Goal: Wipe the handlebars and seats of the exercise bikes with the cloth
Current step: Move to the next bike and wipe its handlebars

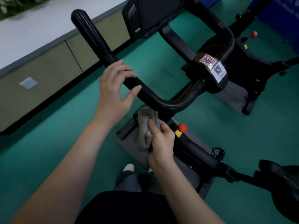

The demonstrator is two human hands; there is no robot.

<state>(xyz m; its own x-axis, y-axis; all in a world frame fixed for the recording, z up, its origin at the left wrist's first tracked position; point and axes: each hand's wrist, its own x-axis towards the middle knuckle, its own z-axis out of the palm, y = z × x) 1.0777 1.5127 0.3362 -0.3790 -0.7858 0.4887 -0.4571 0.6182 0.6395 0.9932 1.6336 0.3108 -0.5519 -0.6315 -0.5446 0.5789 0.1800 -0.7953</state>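
A black looped handlebar (pixel 97 42) of an exercise bike fills the middle of the head view. My left hand (pixel 113 88) is at its left bar, fingers loosely curved over the top and thumb below, not clamped tight. Lower down, my right hand (pixel 161 141) pinches a crumpled grey cloth (pixel 145 126) just under the handlebar's near bend. The bike's black seat (pixel 281 183) shows at the lower right edge.
A red knob (pixel 182 127) and yellow tag sit on the frame beside my right hand. A QR sticker (pixel 208 60) marks the handlebar clamp. The console screen (pixel 153 12) stands behind. A second bike (pixel 252 46) is to the right on the green floor (pixel 48 151). A wall runs along the left.
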